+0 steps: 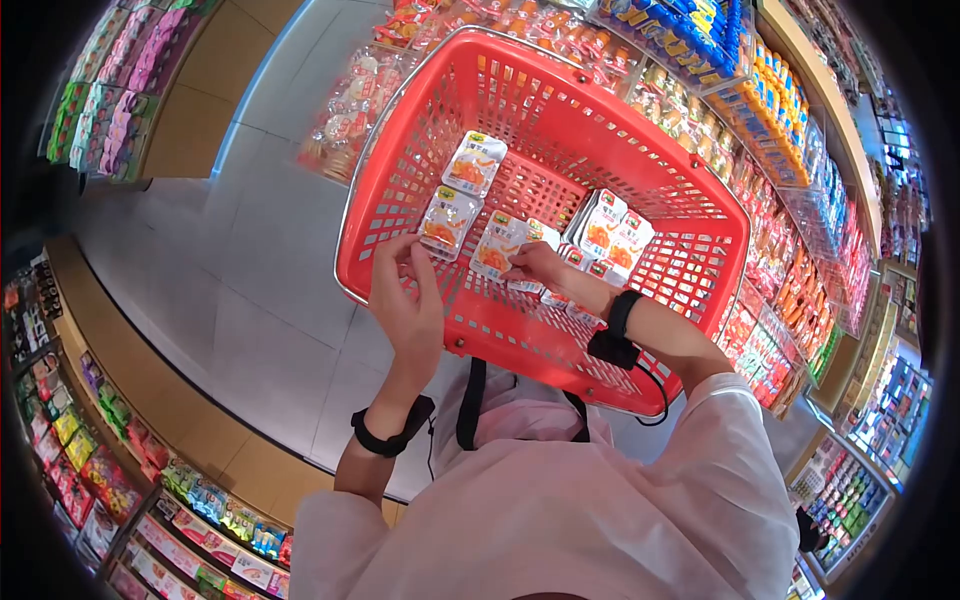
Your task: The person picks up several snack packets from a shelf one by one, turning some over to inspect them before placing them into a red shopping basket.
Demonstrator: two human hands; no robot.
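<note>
A red plastic basket (pixel 590 110) holds several white snack packets with orange pictures. My left hand (pixel 408 300) is at the basket's near left side, thumb and fingertips pinched at the lower edge of a packet (pixel 449 222). Above that packet lies another one (pixel 474 164). Inside the basket, my right hand (pixel 540 266) has its fingers closed on the right edge of a packet (pixel 497 246). More packets (pixel 612 232) are stacked and overlapping to the right of it, some partly hidden by my right hand and forearm.
Bins of wrapped snacks (pixel 690 110) run behind and right of the basket. Shelves with colourful packages (pixel 110 440) curve along the lower left. Another display (pixel 130 90) stands at the upper left, beside the grey tiled floor (pixel 270 230).
</note>
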